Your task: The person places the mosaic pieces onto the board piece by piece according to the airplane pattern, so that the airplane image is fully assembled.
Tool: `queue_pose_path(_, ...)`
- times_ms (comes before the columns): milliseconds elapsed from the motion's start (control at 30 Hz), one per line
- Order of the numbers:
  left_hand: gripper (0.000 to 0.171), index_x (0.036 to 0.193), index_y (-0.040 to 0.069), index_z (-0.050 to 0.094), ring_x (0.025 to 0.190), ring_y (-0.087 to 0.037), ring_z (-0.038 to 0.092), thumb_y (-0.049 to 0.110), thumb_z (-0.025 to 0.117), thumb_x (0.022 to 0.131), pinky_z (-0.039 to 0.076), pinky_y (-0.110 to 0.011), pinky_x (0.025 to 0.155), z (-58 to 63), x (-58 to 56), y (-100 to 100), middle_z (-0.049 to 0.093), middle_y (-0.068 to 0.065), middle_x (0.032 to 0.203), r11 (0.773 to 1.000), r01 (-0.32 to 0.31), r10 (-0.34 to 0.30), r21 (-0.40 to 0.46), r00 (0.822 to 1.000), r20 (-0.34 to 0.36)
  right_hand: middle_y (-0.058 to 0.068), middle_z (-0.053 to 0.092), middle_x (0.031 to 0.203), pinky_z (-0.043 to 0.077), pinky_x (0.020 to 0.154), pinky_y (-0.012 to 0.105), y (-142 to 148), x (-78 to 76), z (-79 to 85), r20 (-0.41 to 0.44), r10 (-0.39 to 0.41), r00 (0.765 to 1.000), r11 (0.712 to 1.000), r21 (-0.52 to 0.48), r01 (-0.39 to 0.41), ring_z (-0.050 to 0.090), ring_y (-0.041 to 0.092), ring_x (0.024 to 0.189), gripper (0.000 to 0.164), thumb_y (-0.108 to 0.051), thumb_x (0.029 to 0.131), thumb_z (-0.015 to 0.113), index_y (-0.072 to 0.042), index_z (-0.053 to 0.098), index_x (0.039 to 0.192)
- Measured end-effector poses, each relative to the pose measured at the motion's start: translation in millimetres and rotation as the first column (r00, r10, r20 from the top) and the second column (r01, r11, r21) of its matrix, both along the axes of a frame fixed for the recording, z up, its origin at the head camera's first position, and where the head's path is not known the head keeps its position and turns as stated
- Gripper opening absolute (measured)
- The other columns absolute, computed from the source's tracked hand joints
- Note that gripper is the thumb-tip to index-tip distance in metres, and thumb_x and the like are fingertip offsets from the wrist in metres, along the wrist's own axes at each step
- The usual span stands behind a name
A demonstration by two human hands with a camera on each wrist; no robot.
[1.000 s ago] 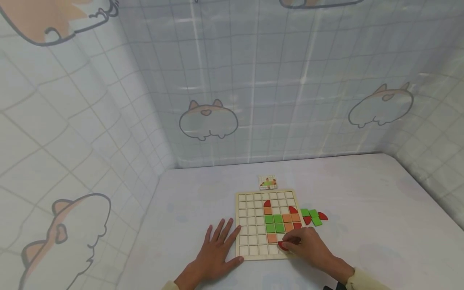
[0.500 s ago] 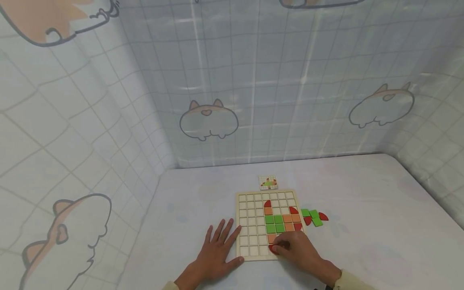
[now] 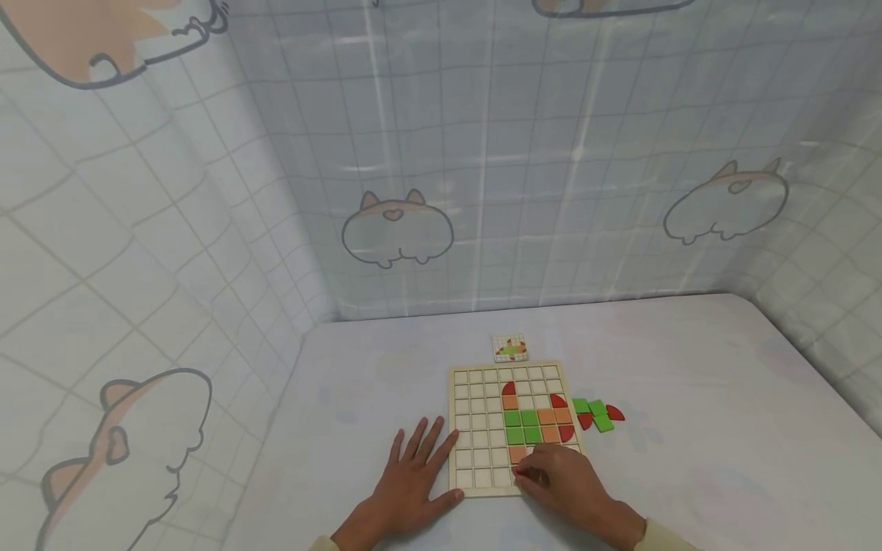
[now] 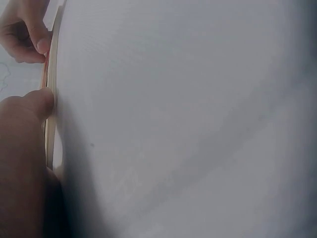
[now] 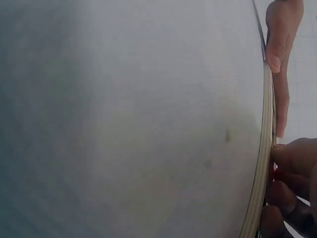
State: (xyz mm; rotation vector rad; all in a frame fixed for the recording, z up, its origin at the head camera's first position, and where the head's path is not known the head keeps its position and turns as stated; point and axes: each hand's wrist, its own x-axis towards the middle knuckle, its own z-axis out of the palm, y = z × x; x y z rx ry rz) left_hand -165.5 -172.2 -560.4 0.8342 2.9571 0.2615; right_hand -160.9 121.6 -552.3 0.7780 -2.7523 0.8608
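A wooden grid board (image 3: 472, 438) lies on the table, with green square tiles (image 3: 529, 418), orange square tiles (image 3: 546, 416) and red quarter-circle tiles (image 3: 566, 434) set in its cells. My right hand (image 3: 568, 486) pinches a red quarter-circle tile (image 5: 276, 174) between thumb and fingers over the board's near row. Most of that tile is hidden by the fingertips. My left hand (image 3: 413, 493) rests with straight, spread fingers at the board's left edge, its thumb by the near left corner. In the left wrist view, the left thumb (image 4: 42, 101) touches the board's edge.
Beyond the board lies a small pattern card (image 3: 510, 348) printed with a coloured grid. Right of the board are several loose tiles, among them a green square (image 3: 603, 423) and a red quarter circle (image 3: 615, 413). A printed curtain (image 3: 524, 168) hangs behind the table.
My right hand has moved left along the board's near row with the red quarter-circle tile, then stopped below the orange tile. The left hand has stayed in place.
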Motion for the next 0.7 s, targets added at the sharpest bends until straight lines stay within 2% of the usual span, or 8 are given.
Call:
queue_pose_path(133, 0.083, 0.159, 0.026, 0.018, 0.149, -0.032, 0.004, 0.074, 0.030, 0.093, 0.009, -0.064, 0.110, 0.3, 0.1, 0, 0.009, -0.006, 0.165, 1.000, 0.002, -0.002, 0.001, 1.000, 0.002, -0.024, 0.052, 0.071, 0.041, 0.056, 0.020, -1, -1.8, -0.6, -0.033, -0.003, 0.999, 1.000, 0.022, 0.004, 0.044, -0.005, 0.065, 0.009, -0.027, 0.078, 0.084, -0.023, 0.076, 0.082)
queue_pose_path(500, 0.082, 0.159, 0.027, 0.016, 0.149, -0.032, 0.003, 0.074, 0.031, 0.093, 0.008, -0.065, 0.110, -3.5, -0.5, -1, 0.008, -0.005, 0.165, 1.000, 0.000, 0.000, 0.011, 1.000, -0.007, -0.025, 0.058, 0.076, 0.047, 0.062, 0.024, 1, -3.9, 1.9, 0.024, 0.039, 0.999, 0.998, 0.044, -0.041, 0.050, -0.005, 0.071, 0.007, -0.026, 0.080, 0.082, -0.024, 0.076, 0.083)
queue_pose_path(700, 0.084, 0.159, 0.030, 0.013, 0.149, -0.029, -0.001, 0.077, 0.027, 0.091, 0.005, -0.063, 0.111, -3.4, -0.8, 0, 0.005, -0.002, 0.165, 1.000, -0.013, 0.013, -0.011, 1.000, 0.019, -0.025, 0.056, 0.076, 0.046, 0.061, 0.022, 11, -2.0, 6.7, 0.017, 0.024, 1.000, 0.999, 0.024, -0.024, 0.049, -0.005, 0.068, 0.007, -0.023, 0.080, 0.082, -0.024, 0.075, 0.082)
